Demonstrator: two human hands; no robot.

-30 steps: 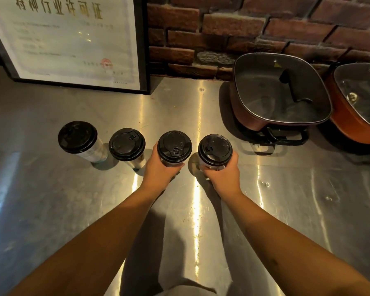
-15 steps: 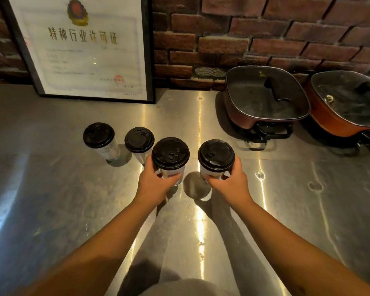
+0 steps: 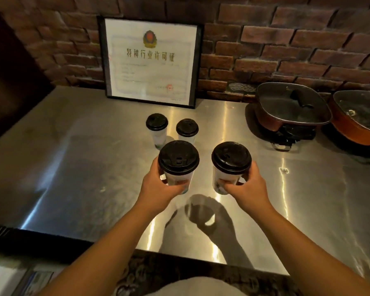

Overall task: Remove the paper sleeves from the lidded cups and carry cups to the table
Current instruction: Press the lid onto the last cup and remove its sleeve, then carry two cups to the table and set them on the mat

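Black-lidded cups gripped in both hands, above steel counter

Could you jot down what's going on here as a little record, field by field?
Left hand: grips left cup
Right hand: grips right cup
Held cups: lifted above the counter, black lids on
Cups left standing: two, lidded
Behind: framed certificate leaning on brick wall
Far right: two lidded pans
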